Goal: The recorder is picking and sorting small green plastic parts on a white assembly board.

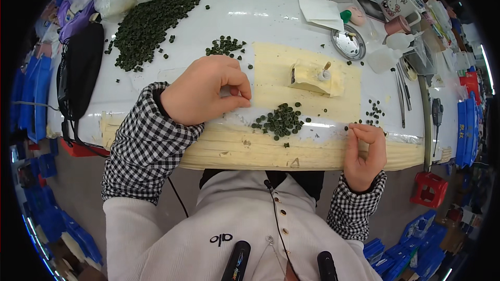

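Note:
My left hand (pixel 211 89) is closed in a pinch above the table, left of the yellow sheet; whatever is between its thumb and forefinger is too small to make out. My right hand (pixel 366 155) pinches at the table's front, with a small dark green piece (pixel 346 128) at its fingertips. Between the hands lies a pile of small round dark green pieces (pixel 281 121). Just beyond my right fingertips are several scattered dark pieces (pixel 373 113). A block wrapped in yellow tape (pixel 315 79), with a short upright peg (pixel 325 72), stands on the yellow sheet (pixel 271 62).
A large heap of dark green pieces (pixel 156 26) spreads at the far left, with a smaller pile (pixel 224 46) beyond my left hand. A round metal dish (pixel 348 43), squeeze bottles (pixel 383 61), tweezers (pixel 400 96) and a mug (pixel 398 4) stand right. A black pouch (pixel 83 70) lies left.

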Motion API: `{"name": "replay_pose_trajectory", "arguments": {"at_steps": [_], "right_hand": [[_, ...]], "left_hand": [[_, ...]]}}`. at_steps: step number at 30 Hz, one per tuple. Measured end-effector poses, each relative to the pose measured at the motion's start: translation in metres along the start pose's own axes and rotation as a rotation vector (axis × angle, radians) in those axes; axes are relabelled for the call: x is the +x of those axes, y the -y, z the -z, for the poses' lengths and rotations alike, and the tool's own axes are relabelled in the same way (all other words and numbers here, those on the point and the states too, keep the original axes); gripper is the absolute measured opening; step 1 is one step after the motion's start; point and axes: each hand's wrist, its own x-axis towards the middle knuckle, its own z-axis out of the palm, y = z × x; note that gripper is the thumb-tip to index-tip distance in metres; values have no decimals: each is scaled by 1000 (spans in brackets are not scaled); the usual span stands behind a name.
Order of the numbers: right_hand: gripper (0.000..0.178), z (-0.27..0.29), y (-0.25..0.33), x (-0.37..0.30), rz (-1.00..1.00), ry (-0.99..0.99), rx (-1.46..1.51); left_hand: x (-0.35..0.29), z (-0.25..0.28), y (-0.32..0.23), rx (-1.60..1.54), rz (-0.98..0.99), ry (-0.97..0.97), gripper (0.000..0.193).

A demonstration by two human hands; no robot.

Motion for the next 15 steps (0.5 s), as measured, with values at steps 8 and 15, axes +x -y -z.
{"name": "replay_pose_trajectory", "arguments": {"at_steps": [8, 15], "right_hand": [[17, 6, 21, 7, -97, -2, 106], [17, 0, 46, 35, -182, 196, 549]], "left_hand": [[-14, -29, -35, -219, 3, -118, 9], [0, -38, -57, -986, 137, -8, 17]]}}
